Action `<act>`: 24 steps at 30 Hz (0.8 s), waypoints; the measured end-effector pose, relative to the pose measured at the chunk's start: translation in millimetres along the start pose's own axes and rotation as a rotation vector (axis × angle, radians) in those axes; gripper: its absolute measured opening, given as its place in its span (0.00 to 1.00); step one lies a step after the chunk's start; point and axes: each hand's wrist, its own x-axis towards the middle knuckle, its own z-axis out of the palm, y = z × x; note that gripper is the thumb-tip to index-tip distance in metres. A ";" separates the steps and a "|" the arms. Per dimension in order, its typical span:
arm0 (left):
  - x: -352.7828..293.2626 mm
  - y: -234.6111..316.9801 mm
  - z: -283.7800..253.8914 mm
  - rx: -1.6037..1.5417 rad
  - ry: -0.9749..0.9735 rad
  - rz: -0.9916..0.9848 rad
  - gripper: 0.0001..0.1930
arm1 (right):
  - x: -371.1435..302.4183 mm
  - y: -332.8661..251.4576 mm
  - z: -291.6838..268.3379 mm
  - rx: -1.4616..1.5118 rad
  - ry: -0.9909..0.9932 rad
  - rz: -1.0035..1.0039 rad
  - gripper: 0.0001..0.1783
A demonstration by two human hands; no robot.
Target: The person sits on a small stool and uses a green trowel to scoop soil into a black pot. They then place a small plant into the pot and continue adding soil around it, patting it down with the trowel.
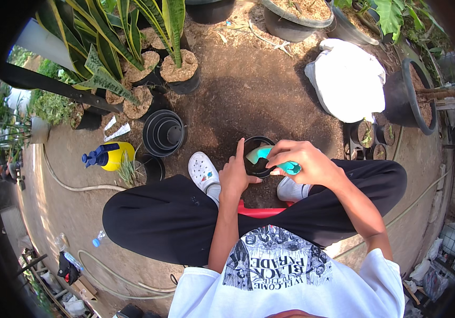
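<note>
Between my feet stands a small black plant pot (257,174) with dark soil (254,163) inside. My left hand (233,174) steadies it from the left, index finger along the rim and thumb across the near side. A teal hand trowel (291,168) is gripped in my right hand (308,161), at the pot's right. Its blade reaches down into the pot, and the tip cannot be made out clearly. My right fingers cover part of the trowel between blade and handle end.
Nested black pots (166,133) and a yellow spray bottle (119,156) stand at left, near a potted spiky plant (130,170). Potted snake plants (180,66) fill the far left. A white sack (347,79) lies far right, beside small black pots (355,151). A hose (73,186) crosses the ground.
</note>
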 end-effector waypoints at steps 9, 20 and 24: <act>-0.7 2.0 -1.7 -0.002 -0.008 -0.006 0.75 | -3.1 0.4 3.9 -0.192 -0.069 0.132 0.16; 0.7 1.7 -1.5 0.018 -0.028 -0.031 0.76 | -11.6 -23.7 -16.9 -0.244 -0.013 0.384 0.22; 0.3 3.3 -2.1 0.026 -0.029 -0.034 0.76 | -17.7 -30.5 -11.1 -0.255 -0.055 0.551 0.24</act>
